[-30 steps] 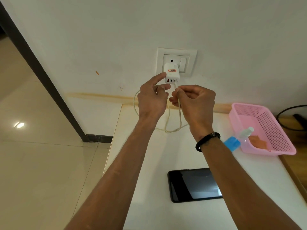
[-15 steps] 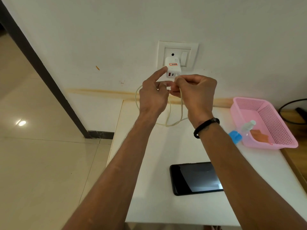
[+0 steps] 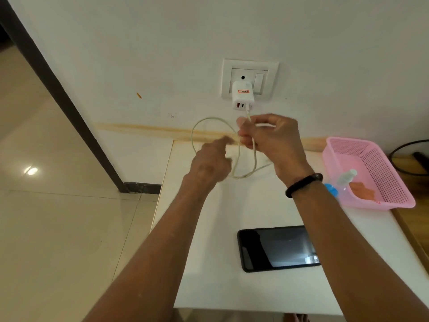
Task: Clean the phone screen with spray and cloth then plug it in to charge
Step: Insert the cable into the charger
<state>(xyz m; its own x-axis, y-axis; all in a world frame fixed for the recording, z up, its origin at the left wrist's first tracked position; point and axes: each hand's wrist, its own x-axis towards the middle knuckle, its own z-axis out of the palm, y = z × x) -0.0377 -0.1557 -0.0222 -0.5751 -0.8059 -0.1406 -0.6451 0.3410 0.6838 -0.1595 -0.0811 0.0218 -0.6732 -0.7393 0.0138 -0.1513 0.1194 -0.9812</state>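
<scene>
A black phone (image 3: pixel 276 248) lies screen up on the white table (image 3: pixel 232 287), partly under my right forearm. A white charger adapter (image 3: pixel 242 96) sits in the wall socket (image 3: pixel 249 77). A pale cable (image 3: pixel 209 123) is plugged into its underside and loops down to the table. My right hand (image 3: pixel 271 138) is shut on the cable just below the adapter. My left hand (image 3: pixel 211 162) is blurred, lower and to the left, fingers loosely curled near the loop, holding nothing that I can see.
A pink basket (image 3: pixel 380 163) stands at the table's right, holding a clear spray bottle (image 3: pixel 344 180) with a blue cap and an orange cloth (image 3: pixel 362 190). A dark cable (image 3: pixel 399 154) curls at the far right. Tiled floor lies to the left.
The cable end is now plugged into the adapter. My left hand has dropped away from the adapter, down and left. My right hand has slid down the cable.
</scene>
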